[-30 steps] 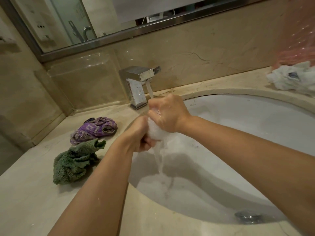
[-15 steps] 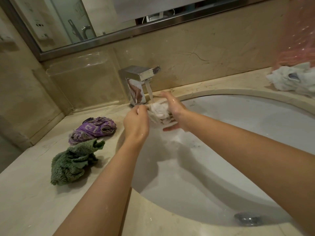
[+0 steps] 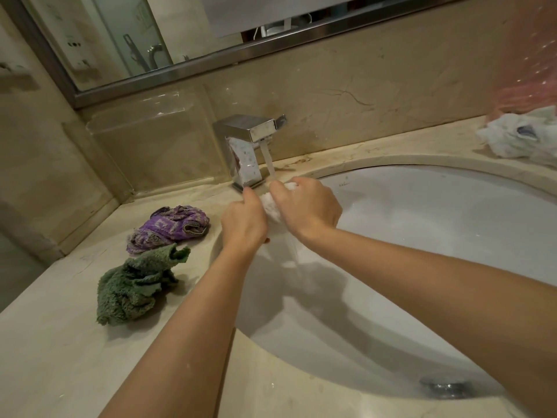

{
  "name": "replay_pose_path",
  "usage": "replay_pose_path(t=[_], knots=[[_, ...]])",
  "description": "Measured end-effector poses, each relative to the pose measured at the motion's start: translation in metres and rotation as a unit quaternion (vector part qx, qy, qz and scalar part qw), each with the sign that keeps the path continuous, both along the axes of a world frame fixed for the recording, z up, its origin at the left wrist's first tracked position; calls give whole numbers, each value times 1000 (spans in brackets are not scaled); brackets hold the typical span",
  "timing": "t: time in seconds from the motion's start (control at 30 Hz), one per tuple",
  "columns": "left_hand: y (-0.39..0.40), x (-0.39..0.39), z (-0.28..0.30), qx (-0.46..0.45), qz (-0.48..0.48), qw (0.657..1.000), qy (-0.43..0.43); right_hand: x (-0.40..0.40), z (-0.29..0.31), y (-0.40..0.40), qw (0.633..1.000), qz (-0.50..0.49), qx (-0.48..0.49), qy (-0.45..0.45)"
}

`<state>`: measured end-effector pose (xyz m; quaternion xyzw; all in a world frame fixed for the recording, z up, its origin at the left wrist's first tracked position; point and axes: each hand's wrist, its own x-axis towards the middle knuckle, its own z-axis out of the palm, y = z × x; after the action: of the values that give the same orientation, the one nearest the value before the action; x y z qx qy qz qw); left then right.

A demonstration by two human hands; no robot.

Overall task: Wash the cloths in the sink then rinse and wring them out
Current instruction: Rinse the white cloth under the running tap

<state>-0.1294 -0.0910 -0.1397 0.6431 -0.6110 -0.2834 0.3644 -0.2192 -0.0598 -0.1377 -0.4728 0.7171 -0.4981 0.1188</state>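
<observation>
A small white cloth (image 3: 271, 206) is bunched between both hands over the white sink (image 3: 422, 236), right under the running stream from the chrome tap (image 3: 247, 146). My left hand (image 3: 244, 223) grips its left side and my right hand (image 3: 307, 206) grips its right side; most of the cloth is hidden by the fingers. Water runs down from the cloth into the basin. A crumpled purple cloth (image 3: 168, 227) and a crumpled green cloth (image 3: 135, 285) lie on the counter left of the sink.
The beige stone counter (image 3: 60, 357) surrounds the sink. A white crumpled cloth (image 3: 518, 137) lies at the back right, below a pink plastic bag (image 3: 536, 55). The drain plug (image 3: 446, 387) sits at the basin's near side. A mirror (image 3: 150, 34) hangs above the backsplash.
Both hands squeezed the white cloth low over the basin, then rose to the tap. Half a second ago the right hand was opened under it; now both hands grip it again under the stream.
</observation>
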Motion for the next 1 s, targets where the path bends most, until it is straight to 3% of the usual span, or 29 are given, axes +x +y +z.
replay_pose_path(t=[0.2,0.37,0.47,0.63,0.83,1.0], knots=[[5,-4,6,137,-92,973,162,-15,11,-1,970,7,-120,211],[7,4,10,294,-149,923,201,-16,5,-11,926,15,-211,312],[7,5,11,337,-171,891,251,-16,12,-13,887,-9,-271,375],[7,3,11,382,-185,866,265,-20,11,-16,865,26,-309,394],[9,4,14,378,-187,886,195,-25,4,-9,864,45,-329,379],[12,5,13,372,-183,888,199,-28,1,-8,852,53,-344,390]])
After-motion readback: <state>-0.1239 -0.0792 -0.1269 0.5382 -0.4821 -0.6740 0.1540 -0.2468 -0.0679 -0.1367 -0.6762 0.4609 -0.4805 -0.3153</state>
